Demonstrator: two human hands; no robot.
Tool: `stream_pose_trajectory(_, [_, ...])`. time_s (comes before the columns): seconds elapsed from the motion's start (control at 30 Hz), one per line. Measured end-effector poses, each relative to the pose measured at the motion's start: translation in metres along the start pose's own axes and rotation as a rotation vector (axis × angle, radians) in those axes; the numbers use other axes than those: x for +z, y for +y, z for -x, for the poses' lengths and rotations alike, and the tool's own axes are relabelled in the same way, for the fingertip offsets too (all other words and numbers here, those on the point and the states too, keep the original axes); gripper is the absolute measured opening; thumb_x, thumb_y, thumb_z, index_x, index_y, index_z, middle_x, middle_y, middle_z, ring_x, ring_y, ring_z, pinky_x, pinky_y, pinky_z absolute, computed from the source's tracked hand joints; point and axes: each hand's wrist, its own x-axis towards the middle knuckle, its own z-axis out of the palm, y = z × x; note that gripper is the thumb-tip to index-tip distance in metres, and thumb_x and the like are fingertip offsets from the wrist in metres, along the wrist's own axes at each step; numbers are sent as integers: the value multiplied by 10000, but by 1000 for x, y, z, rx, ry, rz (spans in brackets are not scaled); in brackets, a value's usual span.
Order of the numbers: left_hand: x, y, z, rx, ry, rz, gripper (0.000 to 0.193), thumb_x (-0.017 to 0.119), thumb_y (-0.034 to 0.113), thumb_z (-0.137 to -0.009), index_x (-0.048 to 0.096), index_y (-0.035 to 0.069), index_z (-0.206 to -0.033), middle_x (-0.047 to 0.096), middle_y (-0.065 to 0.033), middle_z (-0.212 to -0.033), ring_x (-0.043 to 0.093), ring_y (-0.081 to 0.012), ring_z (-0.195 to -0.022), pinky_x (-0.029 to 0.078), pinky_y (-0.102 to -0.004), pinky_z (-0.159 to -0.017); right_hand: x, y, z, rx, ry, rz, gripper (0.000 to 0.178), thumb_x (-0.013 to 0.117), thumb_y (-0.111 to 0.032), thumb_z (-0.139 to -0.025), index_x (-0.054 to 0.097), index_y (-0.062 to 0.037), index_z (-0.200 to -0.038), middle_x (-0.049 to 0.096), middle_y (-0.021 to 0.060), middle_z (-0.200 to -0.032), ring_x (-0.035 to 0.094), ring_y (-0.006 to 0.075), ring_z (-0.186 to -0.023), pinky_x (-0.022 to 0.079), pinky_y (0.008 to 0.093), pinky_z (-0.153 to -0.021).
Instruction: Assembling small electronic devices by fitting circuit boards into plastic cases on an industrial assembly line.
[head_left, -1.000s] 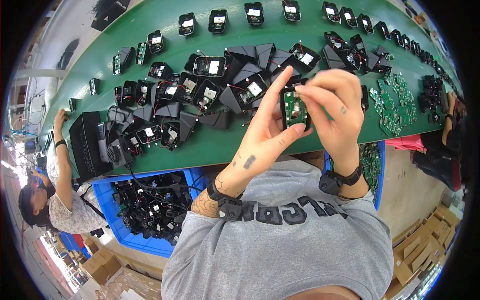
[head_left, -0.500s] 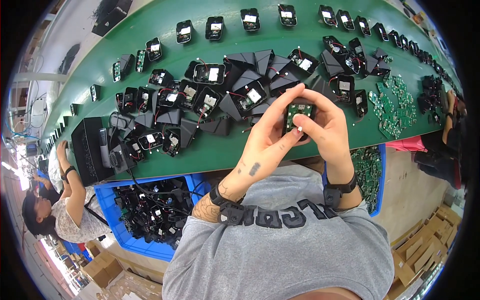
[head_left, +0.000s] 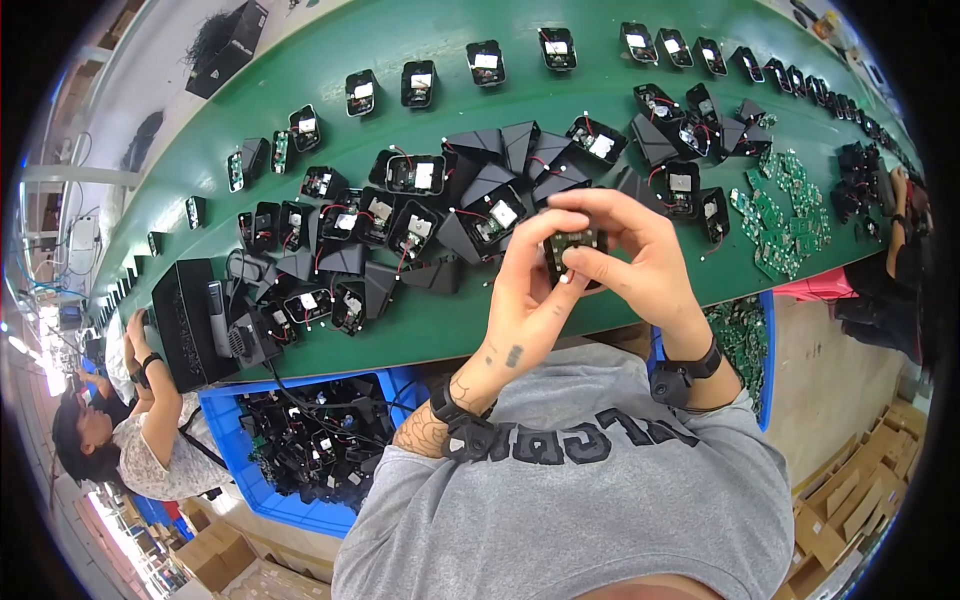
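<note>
Both my hands are wrapped round one small black plastic housing with a green circuit board (head_left: pixel 578 242) in its open face. My left hand (head_left: pixel 527 300) closes on the housing from the left, its thumb beside a small white connector at the board's lower edge. From the right, my right hand (head_left: pixel 640 265) curls its fingers round the far side, and its thumb presses on the board. Much of the housing is hidden by my fingers. Just beyond them lies a pile of black housings (head_left: pixel 490 190) with red wires and white-labelled parts.
Loose green circuit boards (head_left: pixel 785 215) lie at the right of the green table (head_left: pixel 330 115). Open housings (head_left: pixel 486 64) stand in a row along the far side. Blue bins (head_left: pixel 290 515) sit below the near edge. Other people (head_left: pixel 160 455) work at both sides.
My hands and the housing have moved slightly left and down, and the housing has tilted so less of the board shows. My right thumb stays on the board.
</note>
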Motion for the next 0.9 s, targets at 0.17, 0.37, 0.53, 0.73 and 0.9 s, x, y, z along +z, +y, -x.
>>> stream_pose_trajectory(0.17, [-5,4,-9,-121,102,123,463,563,-38,-891,364,86,-1290,499,-59,-1099,539,-110,-994,516,-261,-795,-5,0,10,-603,237,732,399,793,-137,-634,693,-41,-1008,638,93,-1062,545,309,-1130,432,425,-959])
stream_pose_trajectory(0.37, [-9,12,-13,-143,15,-92,510,613,-17,-852,420,54,-1319,496,-64,-1152,533,-110,-1023,488,-235,-827,10,20,4,-582,249,572,167,713,-7,-729,707,-25,-894,694,66,-847,613,269,-965,443,422,-935])
stream_pose_trajectory(0.53, [-17,22,-12,-451,-15,264,472,618,56,-860,394,27,-1274,557,-109,-1023,675,-203,-764,582,-284,-613,7,26,6,-518,300,411,113,626,-29,-845,691,28,-918,690,73,-809,604,247,-956,416,464,-983])
stream_pose_trajectory(0.73, [-21,32,-9,-527,20,389,441,561,73,-797,383,38,-1199,592,-153,-948,678,-280,-630,601,-325,-549,7,18,5,-527,145,461,153,542,-85,-885,663,5,-854,615,46,-724,579,272,-988,348,527,-1032])
stream_pose_trajectory(0.9, [-19,27,-7,-310,89,231,387,545,-27,-821,365,51,-1155,566,-139,-1025,671,-221,-817,602,-319,-685,5,17,4,-520,95,451,149,553,-135,-832,605,-29,-740,597,92,-917,502,317,-1125,321,516,-1038])
